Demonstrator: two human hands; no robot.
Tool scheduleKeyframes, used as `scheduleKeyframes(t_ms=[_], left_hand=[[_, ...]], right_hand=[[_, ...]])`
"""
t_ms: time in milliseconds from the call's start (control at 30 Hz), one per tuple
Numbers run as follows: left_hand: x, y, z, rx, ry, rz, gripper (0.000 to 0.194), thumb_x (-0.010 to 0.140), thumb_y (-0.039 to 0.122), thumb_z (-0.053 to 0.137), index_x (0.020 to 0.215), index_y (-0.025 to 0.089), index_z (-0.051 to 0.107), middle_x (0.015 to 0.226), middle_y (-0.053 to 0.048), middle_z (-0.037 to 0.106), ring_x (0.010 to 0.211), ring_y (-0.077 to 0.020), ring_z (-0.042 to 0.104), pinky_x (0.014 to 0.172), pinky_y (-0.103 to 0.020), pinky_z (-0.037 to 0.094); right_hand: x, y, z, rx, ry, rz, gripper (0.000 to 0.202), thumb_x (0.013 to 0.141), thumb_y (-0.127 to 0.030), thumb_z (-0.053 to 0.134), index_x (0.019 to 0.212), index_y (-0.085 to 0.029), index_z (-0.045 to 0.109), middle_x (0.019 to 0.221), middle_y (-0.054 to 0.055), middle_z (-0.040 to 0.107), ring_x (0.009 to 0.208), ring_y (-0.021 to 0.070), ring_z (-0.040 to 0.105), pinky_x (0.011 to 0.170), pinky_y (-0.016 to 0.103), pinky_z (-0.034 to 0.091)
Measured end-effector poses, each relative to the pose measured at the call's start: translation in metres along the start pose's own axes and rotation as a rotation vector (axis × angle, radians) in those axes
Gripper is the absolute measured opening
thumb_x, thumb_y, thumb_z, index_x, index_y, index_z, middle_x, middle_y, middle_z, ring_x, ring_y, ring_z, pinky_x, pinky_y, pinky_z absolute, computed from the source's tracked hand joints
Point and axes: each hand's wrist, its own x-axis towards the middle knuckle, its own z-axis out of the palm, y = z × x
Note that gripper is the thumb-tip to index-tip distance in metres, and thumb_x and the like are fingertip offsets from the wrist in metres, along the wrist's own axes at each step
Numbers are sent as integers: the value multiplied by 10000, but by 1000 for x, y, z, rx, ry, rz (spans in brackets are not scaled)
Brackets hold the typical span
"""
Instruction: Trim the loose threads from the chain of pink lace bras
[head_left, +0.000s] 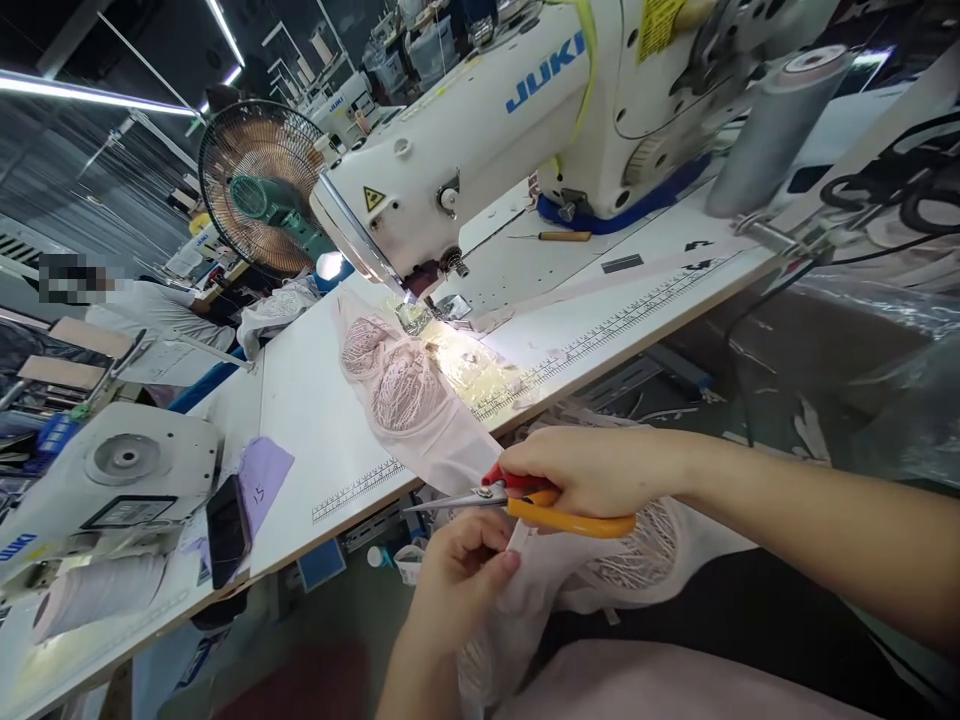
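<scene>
My right hand [592,468] is closed around a pair of scissors [574,518] with orange and red handles, the blades pointing left just above my other hand. Between the thumb and fingers of my left hand [469,560], an edge of a pale pink lace bra [551,555] is pinched. One part of the fabric, with a lace cup, hangs over my lap. Another pale pink bra section [409,395] with lace cups lies on the table, running up to the needle area of the sewing machine [480,120]. Whether both sections are one piece I cannot tell.
A white table [292,420] with printed rulers carries the machine. A phone [228,530] rests on purple paper [266,475] at left. Behind stand a fan [262,185] and a seated person [161,320]. A grey thread cone [780,130] is at right.
</scene>
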Motion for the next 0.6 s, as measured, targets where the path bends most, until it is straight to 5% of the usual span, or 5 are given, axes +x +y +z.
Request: scheduleKeyframes(t_ms=[600], left_hand=[[2, 1, 0, -158, 102, -267, 410, 545, 461, 867, 628, 124, 648, 618, -4, 562, 566, -88, 462, 536, -209, 371]], right_hand=[[5, -8, -2, -11, -4, -49, 175, 755, -166, 596, 698, -204, 434, 685, -29, 509, 580, 127, 445, 504, 244, 289]])
